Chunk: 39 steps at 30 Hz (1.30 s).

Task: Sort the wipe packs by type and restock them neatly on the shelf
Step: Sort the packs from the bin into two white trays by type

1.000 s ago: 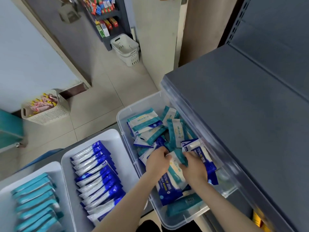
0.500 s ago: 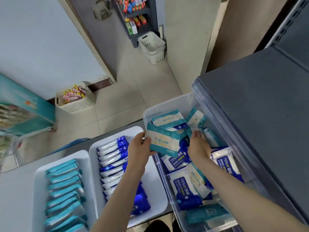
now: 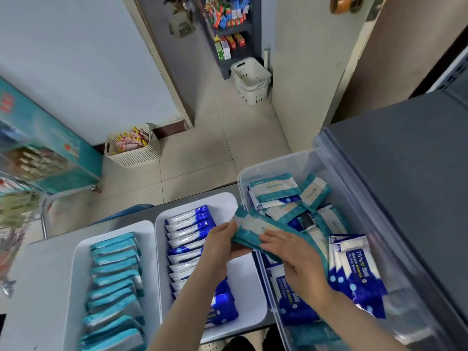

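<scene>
My left hand (image 3: 220, 243) grips the left end of a small stack of teal wipe packs (image 3: 253, 228), held over the gap between the middle tray and the bin. My right hand (image 3: 295, 259) lies on the stack's right part, fingers curled over it. The clear plastic bin (image 3: 255, 171) holds several mixed teal and blue packs. A white tray (image 3: 222, 201) carries a row of blue packs (image 3: 188, 236). Another white tray (image 3: 78, 252) to its left carries a row of teal packs (image 3: 114, 282).
A dark grey shelf top (image 3: 405, 178) overhangs the bin on the right. On the tiled floor stand a cream basket with snacks (image 3: 131, 148) and an empty white basket (image 3: 250, 79). A stocked rack (image 3: 228, 26) is at the back.
My left hand lifted one teal pack out of the bin, then my right hand brought more against it. Both hands now hold the stack together, nearer the middle tray.
</scene>
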Each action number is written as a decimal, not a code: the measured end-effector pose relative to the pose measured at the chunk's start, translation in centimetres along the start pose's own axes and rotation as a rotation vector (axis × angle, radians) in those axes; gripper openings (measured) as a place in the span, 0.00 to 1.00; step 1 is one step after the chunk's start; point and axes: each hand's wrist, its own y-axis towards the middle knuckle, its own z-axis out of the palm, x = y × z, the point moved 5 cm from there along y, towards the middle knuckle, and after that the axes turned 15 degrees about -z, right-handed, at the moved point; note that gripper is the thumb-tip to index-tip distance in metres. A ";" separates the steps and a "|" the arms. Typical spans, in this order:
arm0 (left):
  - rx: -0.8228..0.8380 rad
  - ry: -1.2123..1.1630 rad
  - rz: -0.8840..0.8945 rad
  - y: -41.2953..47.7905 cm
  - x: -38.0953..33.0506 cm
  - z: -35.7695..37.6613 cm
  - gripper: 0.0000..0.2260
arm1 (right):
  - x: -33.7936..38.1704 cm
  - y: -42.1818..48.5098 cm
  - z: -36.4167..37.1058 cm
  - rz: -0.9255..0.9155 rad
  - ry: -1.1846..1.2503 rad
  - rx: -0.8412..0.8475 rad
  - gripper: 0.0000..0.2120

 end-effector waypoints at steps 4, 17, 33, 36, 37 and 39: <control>0.087 0.046 0.015 -0.6 0.4 -0.2 0.08 | 0.3 -0.2 -0.2 0.006 0.021 0.029 0.23; 0.094 -0.097 -0.001 0.4 -0.9 -2.2 0.08 | 0.4 1.2 -6.6 0.278 -0.040 -0.289 0.19; 0.240 0.338 -0.050 -1.1 1.5 0.0 0.10 | -0.8 0.4 -2.7 0.495 0.223 -0.127 0.23; 0.205 0.277 -0.006 -1.2 1.9 0.3 0.10 | -1.0 -1.5 -1.4 0.941 0.442 -0.228 0.12; 0.197 0.255 0.004 -1.2 2.1 0.4 0.12 | -0.5 -1.7 -0.6 1.017 0.528 -0.188 0.11; 0.194 0.251 0.030 -1.2 2.7 1.1 0.16 | 0.7 -1.9 0.5 1.042 0.582 -0.108 0.12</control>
